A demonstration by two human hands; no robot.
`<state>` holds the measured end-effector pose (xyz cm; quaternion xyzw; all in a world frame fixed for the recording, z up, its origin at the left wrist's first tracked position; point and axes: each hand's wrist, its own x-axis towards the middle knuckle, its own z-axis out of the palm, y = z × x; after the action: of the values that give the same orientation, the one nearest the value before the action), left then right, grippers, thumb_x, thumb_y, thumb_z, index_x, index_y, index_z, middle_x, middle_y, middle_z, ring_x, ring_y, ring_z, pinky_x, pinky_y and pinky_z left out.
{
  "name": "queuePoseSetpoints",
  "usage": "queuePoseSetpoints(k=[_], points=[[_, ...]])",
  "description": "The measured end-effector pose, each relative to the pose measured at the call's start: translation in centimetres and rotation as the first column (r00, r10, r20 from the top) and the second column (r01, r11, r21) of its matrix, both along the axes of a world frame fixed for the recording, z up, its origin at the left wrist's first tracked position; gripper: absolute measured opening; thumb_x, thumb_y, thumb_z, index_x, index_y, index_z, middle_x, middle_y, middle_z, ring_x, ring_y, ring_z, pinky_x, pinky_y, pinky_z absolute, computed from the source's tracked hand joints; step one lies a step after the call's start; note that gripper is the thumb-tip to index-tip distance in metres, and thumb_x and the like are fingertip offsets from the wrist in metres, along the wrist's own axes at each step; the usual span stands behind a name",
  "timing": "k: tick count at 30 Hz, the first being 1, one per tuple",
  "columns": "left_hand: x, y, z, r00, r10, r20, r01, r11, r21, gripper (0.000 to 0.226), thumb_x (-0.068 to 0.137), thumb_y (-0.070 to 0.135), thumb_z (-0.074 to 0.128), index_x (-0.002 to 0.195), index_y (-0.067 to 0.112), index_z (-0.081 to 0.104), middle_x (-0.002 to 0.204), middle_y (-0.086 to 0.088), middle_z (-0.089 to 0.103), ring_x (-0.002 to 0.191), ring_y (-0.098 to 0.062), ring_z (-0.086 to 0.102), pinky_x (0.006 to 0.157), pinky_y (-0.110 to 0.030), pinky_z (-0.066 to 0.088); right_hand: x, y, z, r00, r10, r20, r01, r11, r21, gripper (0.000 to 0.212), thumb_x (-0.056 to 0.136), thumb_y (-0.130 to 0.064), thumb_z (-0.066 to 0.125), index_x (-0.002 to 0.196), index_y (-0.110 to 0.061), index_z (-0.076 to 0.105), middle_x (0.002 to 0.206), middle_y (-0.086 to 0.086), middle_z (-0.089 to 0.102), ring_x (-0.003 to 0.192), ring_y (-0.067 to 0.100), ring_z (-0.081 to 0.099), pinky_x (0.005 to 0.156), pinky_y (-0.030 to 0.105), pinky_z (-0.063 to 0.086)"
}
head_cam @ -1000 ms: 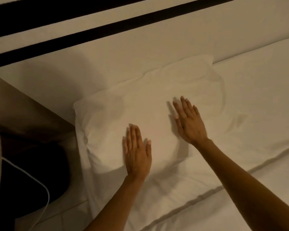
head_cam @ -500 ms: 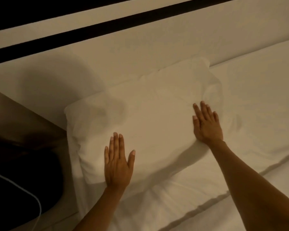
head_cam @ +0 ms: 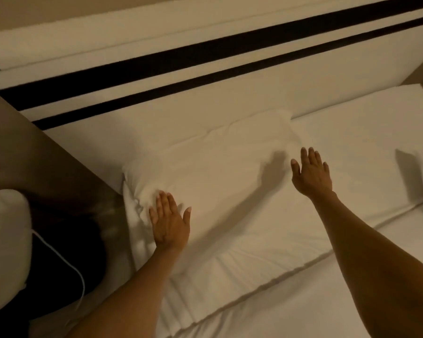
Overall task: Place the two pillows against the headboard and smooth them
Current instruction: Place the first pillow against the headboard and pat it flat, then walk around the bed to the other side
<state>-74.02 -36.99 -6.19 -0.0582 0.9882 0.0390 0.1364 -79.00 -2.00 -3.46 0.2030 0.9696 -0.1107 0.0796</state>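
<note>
both flat hands (head_cam: pixel 170 222) on pillow (head_cam: pixel 225 181)

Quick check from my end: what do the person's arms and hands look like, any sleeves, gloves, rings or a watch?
Both forearms are bare as far as the frame shows, with no sleeves in view. The left hand and right hand wear no gloves, and no ring, watch or wristband shows on either. The fingernails look short and pale. The light is dim, so fine detail is hard to confirm.

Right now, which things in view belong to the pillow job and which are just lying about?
Job:
- pillow
- headboard
- left hand, flat on the pillow's left end
- right hand, open at its right end

Lying about:
- white cable
- white object, left edge
- dark floor area
</note>
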Motion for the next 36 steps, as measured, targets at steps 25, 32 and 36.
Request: queuePoseSetpoints(k=[25,32,36], points=[[-6.2,1.1,31.8,0.832,-0.544,-0.111,0.549,0.835,0.019,0.074,0.098,0.056,0.017,0.154,0.009,0.008,0.163,-0.011,-0.001,0.151,-0.027,-0.003,0.12,-0.047,0.001,12.8,-7.5,29.4,0.975,-0.197,-0.101,0.205,0.976,0.075,0.063,0.102,-0.046,0.017,0.154,-0.011,0.017,0.162,0.013,0.014,0.15,0.03,0.009,0.12,0.049,0.013],[-5.4,2.8,42.1,0.722,-0.661,-0.205,0.681,0.732,0.038,0.071,0.1,0.053,0.019,0.155,0.009,0.008,0.164,-0.009,0.0,0.151,-0.025,-0.001,0.12,-0.047,0.002,17.0,-9.3,39.0,0.929,-0.28,-0.243,0.326,0.93,0.171,0.062,0.102,-0.046,0.015,0.151,-0.01,0.026,0.16,0.012,0.021,0.15,0.029,0.011,0.12,0.049,0.014],[-2.8,4.0,46.3,0.627,-0.741,-0.24,0.765,0.644,0.013,0.07,0.1,0.05,0.021,0.154,0.008,0.009,0.164,-0.009,0.002,0.151,-0.024,0.0,0.12,-0.047,0.003,21.0,-10.8,42.8,0.894,-0.33,-0.302,0.397,0.897,0.194,0.062,0.102,-0.047,0.016,0.151,-0.01,0.026,0.161,0.011,0.021,0.15,0.028,0.01,0.121,0.048,0.012]])
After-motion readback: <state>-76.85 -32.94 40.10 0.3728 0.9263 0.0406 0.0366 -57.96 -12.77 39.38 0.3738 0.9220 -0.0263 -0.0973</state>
